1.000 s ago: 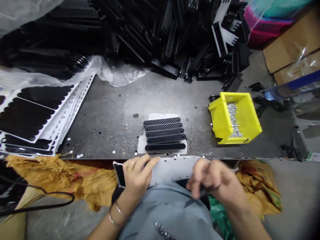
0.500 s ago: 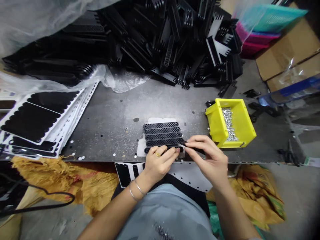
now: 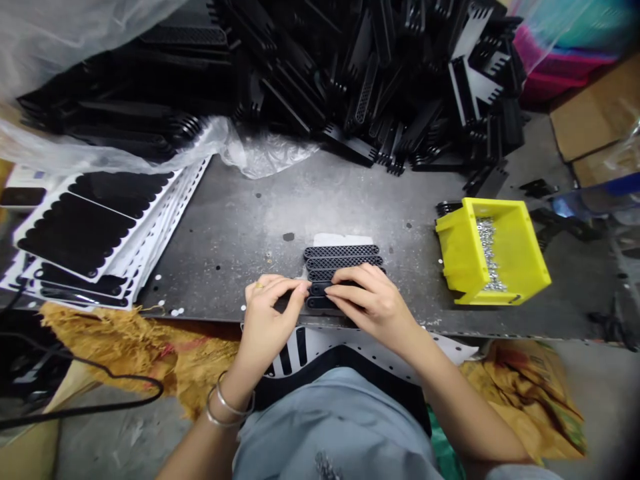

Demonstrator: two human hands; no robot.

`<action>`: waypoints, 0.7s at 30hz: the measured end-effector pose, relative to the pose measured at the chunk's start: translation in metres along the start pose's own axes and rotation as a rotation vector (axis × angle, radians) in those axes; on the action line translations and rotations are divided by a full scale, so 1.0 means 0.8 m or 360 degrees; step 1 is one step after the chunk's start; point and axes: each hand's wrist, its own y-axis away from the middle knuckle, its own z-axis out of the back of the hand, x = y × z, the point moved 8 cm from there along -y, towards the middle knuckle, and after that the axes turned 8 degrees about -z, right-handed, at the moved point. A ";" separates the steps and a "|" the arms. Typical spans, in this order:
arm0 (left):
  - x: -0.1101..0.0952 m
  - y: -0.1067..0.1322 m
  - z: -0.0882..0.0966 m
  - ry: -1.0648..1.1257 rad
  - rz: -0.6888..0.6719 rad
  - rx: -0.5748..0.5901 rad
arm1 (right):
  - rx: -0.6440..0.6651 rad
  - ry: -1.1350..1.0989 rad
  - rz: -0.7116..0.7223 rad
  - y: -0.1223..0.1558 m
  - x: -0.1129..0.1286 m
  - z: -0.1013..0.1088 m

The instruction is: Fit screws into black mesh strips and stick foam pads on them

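Several narrow black bars (image 3: 343,251) with rounded ends lie side by side near the table's front edge, the far ones with a lattice face. The nearest bar (image 3: 323,303) looks smooth and dark on top. On the bar just behind it lies a smooth black sticker strip (image 3: 319,289), mostly covered by my fingers. My left hand (image 3: 274,310) pinches thumb and forefinger together at the strip's left end. My right hand (image 3: 377,303) is closed too, its thumb and forefinger on the strip a little farther right. The right ends of the near bars are hidden beneath it.
A yellow bin (image 3: 510,267) of small metal parts stands at right. White sheets (image 3: 167,220) with black stickers are stacked at left. Behind is a large heap of black plastic parts (image 3: 310,87), partly under clear plastic (image 3: 270,152). Another sheet (image 3: 445,348) lies below the table edge.
My right hand has moved left across the bars, bringing the black sticker strip onto one. My left hand has shifted from the nearest bar to the left ends. The view has swung slightly left.
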 end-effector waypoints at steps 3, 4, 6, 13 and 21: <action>0.001 -0.004 -0.007 0.0023 0.0087 0.0030 | 0.0006 0.0002 -0.0007 -0.002 0.002 -0.002; 0.002 -0.005 -0.008 0.0029 0.0110 0.0035 | 0.0013 0.0017 -0.0009 -0.003 0.003 -0.002; 0.002 -0.006 -0.010 0.0047 0.0142 0.0035 | 0.0047 0.0069 0.0003 -0.003 0.007 0.001; 0.005 -0.006 -0.014 0.0074 0.0160 0.0028 | -0.0016 -0.0200 -0.0414 0.024 -0.047 0.051; 0.008 -0.010 -0.014 0.0000 0.0119 0.0012 | -0.0101 -0.0400 -0.0392 0.037 -0.074 0.051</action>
